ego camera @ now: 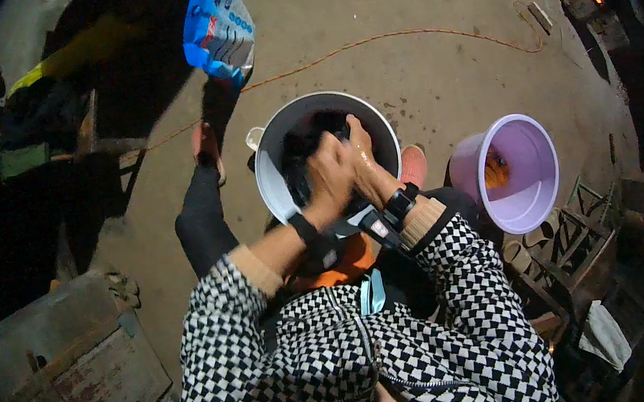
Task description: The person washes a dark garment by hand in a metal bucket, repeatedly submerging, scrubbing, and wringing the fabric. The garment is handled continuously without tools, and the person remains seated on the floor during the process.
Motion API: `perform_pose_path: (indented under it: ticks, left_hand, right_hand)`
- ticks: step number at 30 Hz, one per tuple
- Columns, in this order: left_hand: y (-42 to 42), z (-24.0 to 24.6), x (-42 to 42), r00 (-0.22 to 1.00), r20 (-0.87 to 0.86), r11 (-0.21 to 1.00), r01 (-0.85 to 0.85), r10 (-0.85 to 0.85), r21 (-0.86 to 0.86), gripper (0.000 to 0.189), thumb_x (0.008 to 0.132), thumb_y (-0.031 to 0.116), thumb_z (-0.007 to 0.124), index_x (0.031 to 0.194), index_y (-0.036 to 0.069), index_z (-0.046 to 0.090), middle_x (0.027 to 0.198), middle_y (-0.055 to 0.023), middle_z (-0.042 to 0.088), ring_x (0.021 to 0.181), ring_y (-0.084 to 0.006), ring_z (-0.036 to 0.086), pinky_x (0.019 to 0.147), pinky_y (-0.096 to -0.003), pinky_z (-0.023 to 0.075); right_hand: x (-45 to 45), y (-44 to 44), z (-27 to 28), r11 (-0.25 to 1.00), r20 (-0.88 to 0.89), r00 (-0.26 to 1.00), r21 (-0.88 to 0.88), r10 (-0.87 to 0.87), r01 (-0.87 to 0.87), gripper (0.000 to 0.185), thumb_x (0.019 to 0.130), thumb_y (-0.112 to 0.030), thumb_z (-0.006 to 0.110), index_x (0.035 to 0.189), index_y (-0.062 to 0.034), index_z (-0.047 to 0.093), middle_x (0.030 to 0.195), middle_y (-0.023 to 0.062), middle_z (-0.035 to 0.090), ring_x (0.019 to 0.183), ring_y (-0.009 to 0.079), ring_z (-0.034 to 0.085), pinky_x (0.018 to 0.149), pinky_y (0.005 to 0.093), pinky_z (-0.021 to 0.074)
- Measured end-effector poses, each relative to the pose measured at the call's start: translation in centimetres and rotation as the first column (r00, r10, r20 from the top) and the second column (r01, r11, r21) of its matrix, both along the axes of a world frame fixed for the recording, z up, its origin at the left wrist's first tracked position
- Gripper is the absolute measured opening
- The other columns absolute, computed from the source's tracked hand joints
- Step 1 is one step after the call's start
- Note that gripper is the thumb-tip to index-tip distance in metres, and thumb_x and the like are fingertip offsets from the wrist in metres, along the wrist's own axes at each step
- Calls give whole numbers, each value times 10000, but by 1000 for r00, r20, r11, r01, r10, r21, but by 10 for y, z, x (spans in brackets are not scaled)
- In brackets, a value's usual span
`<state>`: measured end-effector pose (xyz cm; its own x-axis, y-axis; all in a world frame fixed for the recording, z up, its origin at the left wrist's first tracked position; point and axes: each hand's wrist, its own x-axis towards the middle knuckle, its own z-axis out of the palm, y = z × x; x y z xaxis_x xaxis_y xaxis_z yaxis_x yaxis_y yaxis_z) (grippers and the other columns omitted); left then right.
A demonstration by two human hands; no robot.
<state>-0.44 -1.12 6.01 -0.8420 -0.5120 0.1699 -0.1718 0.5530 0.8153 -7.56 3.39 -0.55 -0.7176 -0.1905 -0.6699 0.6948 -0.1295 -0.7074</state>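
In front of me stands a round metal pot (pixel 317 93) with a pale rim and a side handle, holding dark cloth (pixel 297 174). My left hand (pixel 329 166), blurred, is curled into a fist on the dark cloth over the pot's middle. Close beside it, my right hand (pixel 361 144) grips part of the same cloth, and its skin glistens wet. The two hands nearly meet, hiding some of the cloth between them. Both wrists carry dark straps, with a device on the right one (pixel 400 204).
A purple plastic bucket (pixel 525 217) with something orange inside stands at right. A blue plastic pouch (pixel 218 25) stands ahead. An orange cord (pixel 397 33) crosses the concrete floor. A worn wooden piece (pixel 101 376) lies left; slippers (pixel 537 236) and a metal frame (pixel 579 252) are at right.
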Motion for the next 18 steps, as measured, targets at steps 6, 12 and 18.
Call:
perform_pose_path:
  ticks: [6, 12, 18]
  left_hand:
    - [-31, -22, -9, 981, -163, 978, -132, 106, -162, 262, 916, 193, 486, 734, 5, 509, 723, -246, 554, 708, -454, 566, 604, -496, 429]
    - [-108, -47, -2, 957, 120, 957, 243, -263, 159, 267, 936, 303, 536, 958, 45, 602, 924, -141, 639, 865, -303, 632, 735, -395, 485]
    - [-107, 5, 32, 801, 270, 831, 438, -534, 343, 291, 823, 241, 701, 979, 11, 613, 858, -12, 572, 851, -139, 541, 789, -263, 444]
  right_hand:
    - [22, 9, 34, 964, -44, 991, -230, 125, -132, 477, 915, -441, 515, 1105, -15, 617, 1005, 78, 628, 893, 206, 560, 838, 327, 447]
    - [1, 9, 11, 828, -263, 951, -488, 163, -277, 276, 940, -336, 545, 1030, -85, 616, 968, -3, 617, 904, 130, 562, 833, 292, 452]
    - [-37, 36, 26, 861, -739, 603, -62, 301, -505, 157, 901, -211, 560, 872, -57, 552, 814, -33, 494, 789, 85, 462, 740, 231, 373]
